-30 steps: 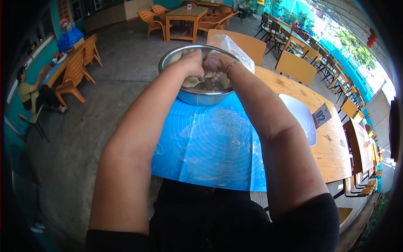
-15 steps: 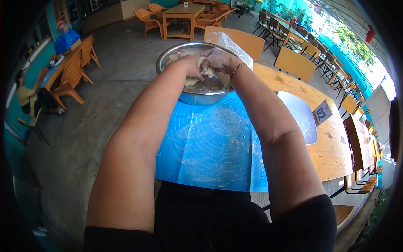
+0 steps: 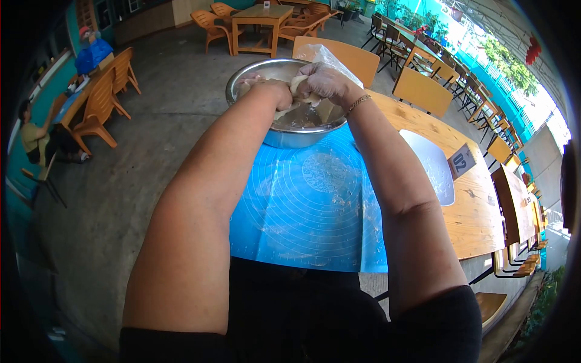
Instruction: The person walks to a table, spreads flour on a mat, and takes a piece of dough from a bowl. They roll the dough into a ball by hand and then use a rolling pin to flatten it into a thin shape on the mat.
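Note:
A steel mixing bowl [image 3: 295, 140] stands at the far end of a blue baking mat [image 3: 296, 224] printed with circles and dusted with flour. Both hands are inside its rim. My right hand [image 3: 327, 82], coated whitish or in a thin clear glove, is closed on pale dough [image 3: 297, 83]. Beside it my left hand [image 3: 276, 93] is closed against the same dough, its fingers largely hidden behind the knuckles. More pale pieces lie in the bowl under the hands. I cannot make out their exact shape.
A clear plastic bag [image 3: 321, 54] sits behind the bowl. To the right on the wooden table [image 3: 478, 224] are a white tray [image 3: 417, 151] with white residue and a number 02 sign [image 3: 462, 161]. Chairs stand around; a person [image 3: 39, 136] sits far left.
My right hand has drawn slightly right and up, away from the left, with dough stretched between them. The left hand stays at the bowl's middle. The view has shifted slightly.

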`<action>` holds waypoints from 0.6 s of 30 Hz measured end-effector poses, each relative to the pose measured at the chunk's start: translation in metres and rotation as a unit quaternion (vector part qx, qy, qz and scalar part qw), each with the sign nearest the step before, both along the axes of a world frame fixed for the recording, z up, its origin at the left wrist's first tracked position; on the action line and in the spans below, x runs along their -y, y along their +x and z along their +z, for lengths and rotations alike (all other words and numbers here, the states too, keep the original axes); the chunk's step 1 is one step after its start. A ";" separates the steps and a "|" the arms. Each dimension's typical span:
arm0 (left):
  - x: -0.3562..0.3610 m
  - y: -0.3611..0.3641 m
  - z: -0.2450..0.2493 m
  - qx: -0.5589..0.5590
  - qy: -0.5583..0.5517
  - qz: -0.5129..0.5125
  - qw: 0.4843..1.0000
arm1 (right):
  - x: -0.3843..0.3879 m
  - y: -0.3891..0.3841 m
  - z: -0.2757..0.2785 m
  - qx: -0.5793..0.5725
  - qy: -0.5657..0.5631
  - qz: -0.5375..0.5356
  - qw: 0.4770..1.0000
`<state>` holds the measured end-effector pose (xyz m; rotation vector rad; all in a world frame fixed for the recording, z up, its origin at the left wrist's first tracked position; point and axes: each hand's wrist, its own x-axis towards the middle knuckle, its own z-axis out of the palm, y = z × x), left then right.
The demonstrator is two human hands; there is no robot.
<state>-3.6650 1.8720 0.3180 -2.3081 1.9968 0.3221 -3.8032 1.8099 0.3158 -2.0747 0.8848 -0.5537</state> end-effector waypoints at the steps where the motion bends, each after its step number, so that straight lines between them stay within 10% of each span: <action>1: 0.000 0.000 -0.001 -0.001 0.001 0.000 1.000 | -0.002 -0.001 0.002 -0.001 -0.005 0.006 1.000; 12: 0.010 0.003 -0.012 0.095 -0.012 -0.026 0.995 | -0.055 -0.041 0.065 0.105 0.051 0.058 0.991; 15: 0.011 0.002 -0.010 0.096 -0.003 -0.048 0.994 | -0.068 -0.080 0.125 0.110 -0.198 0.067 0.972; 18: 0.033 0.021 -0.021 0.028 0.002 -0.107 0.994 | -0.117 -0.096 0.156 0.164 -0.023 0.030 0.986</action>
